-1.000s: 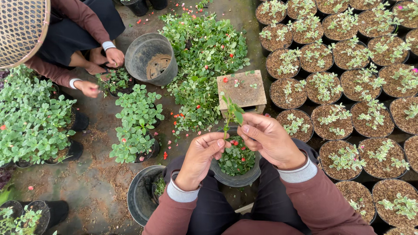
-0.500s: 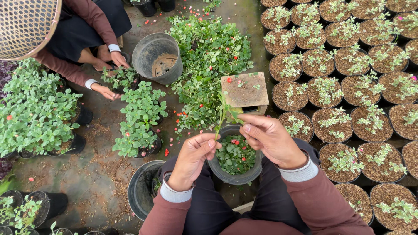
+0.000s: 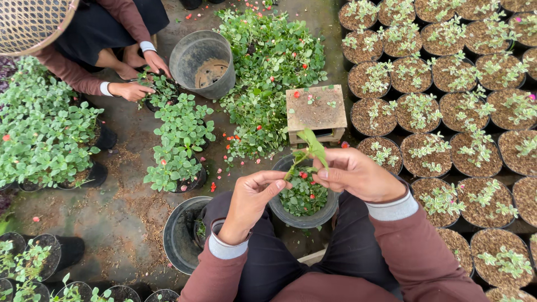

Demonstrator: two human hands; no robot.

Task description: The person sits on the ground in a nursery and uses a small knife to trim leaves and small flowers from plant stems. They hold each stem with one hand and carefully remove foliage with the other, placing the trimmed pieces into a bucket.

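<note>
Both hands (image 3: 358, 174), cutting (image 3: 309, 148) raised slightly higher

Bare floor (image 3: 128, 218) lies open to the left of the left hand (image 3: 250, 201). A stool (image 3: 316, 109) and a plant heap (image 3: 268, 72) block the way ahead; packed pots (image 3: 447, 100) wall the right side.

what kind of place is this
Most likely a plant nursery: rows of soil-filled pots with small cuttings, a heap of cut greenery on the ground, and both hands working a green cutting.
</note>
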